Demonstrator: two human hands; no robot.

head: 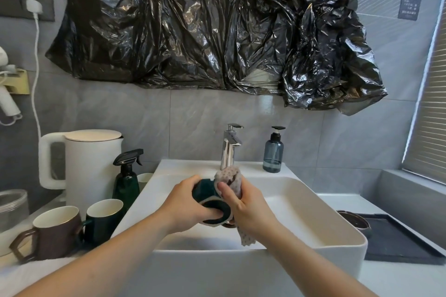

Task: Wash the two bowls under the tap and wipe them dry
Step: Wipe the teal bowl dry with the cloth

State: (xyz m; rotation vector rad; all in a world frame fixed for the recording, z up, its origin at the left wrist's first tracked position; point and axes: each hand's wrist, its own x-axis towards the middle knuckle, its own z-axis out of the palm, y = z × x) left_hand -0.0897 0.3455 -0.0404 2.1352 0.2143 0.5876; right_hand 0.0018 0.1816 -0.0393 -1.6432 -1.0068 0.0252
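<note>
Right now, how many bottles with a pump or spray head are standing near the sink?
2. A dark green spray bottle stands left of the sink, beside the white kettle. A blue pump bottle stands on the sink's back ledge, right of the tap. None seems hidden.

counter (395, 275) | basin (313, 202), tray (398, 243), kettle (91, 164), mugs (58, 231)

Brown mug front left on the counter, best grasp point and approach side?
Take the brown mug by its angular handle, coming from the front left. It stands upright with the handle sticking out toward the viewer's left, clear of everything. Its right side sits close against the green mug, so a body grasp from that side looks cramped.
</note>
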